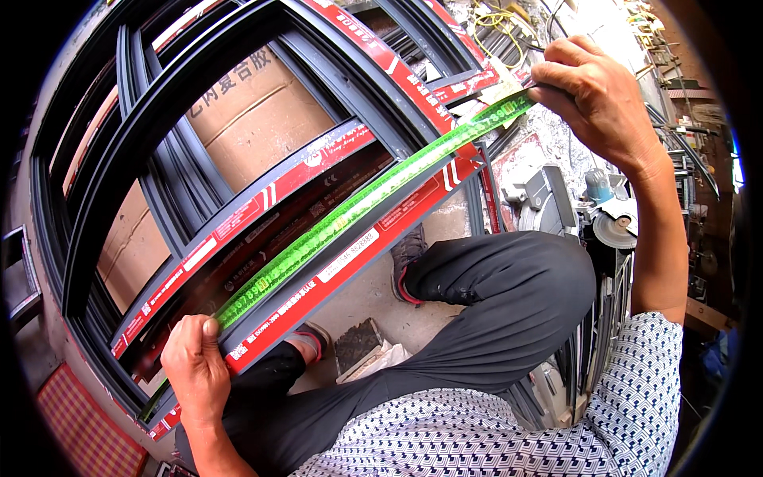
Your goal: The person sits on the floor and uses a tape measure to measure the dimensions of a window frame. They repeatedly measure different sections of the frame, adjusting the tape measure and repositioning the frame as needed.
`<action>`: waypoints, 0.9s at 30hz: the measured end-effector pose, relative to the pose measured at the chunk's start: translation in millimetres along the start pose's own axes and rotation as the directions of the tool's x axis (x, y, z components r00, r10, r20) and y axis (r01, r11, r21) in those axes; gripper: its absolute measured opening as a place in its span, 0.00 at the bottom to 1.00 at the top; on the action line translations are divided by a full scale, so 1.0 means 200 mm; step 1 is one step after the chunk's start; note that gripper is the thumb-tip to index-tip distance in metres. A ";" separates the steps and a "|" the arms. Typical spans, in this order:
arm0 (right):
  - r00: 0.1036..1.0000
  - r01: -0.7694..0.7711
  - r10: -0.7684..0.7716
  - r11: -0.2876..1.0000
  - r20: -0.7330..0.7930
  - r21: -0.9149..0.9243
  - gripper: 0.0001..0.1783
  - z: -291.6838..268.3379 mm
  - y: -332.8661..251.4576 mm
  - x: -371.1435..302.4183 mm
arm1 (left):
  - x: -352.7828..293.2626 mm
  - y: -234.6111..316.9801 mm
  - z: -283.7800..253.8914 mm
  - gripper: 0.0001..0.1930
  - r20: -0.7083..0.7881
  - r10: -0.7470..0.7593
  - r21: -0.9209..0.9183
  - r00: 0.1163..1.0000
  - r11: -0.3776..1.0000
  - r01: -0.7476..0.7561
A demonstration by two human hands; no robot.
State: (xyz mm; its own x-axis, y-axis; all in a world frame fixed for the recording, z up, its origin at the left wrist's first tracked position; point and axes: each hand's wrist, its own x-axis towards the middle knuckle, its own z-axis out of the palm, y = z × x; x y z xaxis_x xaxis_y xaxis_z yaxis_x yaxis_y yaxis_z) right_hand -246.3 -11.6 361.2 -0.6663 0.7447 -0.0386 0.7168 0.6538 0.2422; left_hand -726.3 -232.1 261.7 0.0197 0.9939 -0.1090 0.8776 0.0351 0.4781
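A bright green tape measure [342, 219] is stretched slantwise along a dark grey window-type frame with red printed film [350, 274]. My left hand [199, 372] is closed at the lower left, thumb and fingers pinching the tape against the frame's near corner. More green blade shows below that hand; the tape's case is not visible. At the upper right my right hand [592, 99] is closed round the tape's other end, near the frame's far corner. Its fingers hide the very tip of the blade.
More dark frames [103, 199] lean in a stack beyond, with brown cardboard [254, 119] behind their bars. Right of my knee stand a grey machine [544, 195] and a tool with a round disc [616, 226]. A yellow cord [497, 32] lies among clutter; a checked cloth [87, 425] is lower left.
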 end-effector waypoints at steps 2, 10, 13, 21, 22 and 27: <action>1.000 -0.003 0.002 0.999 -0.031 -0.039 0.10 0.00 -0.03 0.01 | 0.00 0.00 0.00 0.11 0.002 -0.005 0.003 1.000 1.000 0.005; 0.990 0.000 -0.029 0.977 -0.137 -0.212 0.13 -0.09 -0.17 0.04 | 0.00 0.00 0.00 0.10 -0.003 -0.004 0.003 1.000 1.000 0.004; 0.994 0.012 -0.040 0.964 -0.099 -0.265 0.14 -0.15 -0.22 0.06 | 0.00 0.00 0.00 0.10 0.001 0.000 0.000 1.000 1.000 0.000; 0.997 0.026 -0.045 0.948 -0.054 -0.318 0.13 -0.21 -0.27 0.06 | 0.00 -0.01 0.01 0.13 0.002 -0.015 -0.018 1.000 1.000 0.015; 0.998 0.026 -0.043 0.946 -0.046 -0.322 0.13 -0.20 -0.28 0.06 | 0.00 -0.01 0.01 0.13 0.004 -0.019 -0.024 1.000 1.000 0.020; 0.999 0.018 -0.032 0.941 -0.035 -0.337 0.13 -0.18 -0.30 0.07 | -0.01 -0.02 0.01 0.14 0.027 -0.031 -0.033 0.999 0.999 0.031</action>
State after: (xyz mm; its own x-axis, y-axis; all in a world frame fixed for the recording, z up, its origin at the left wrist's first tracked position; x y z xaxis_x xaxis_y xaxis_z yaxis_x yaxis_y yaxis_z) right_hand -305.0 -45.3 382.2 -0.6955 0.7184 -0.0127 0.5930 0.5840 0.5544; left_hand -728.1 -233.5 258.6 0.0059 0.9891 -0.1472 0.8615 0.0697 0.5030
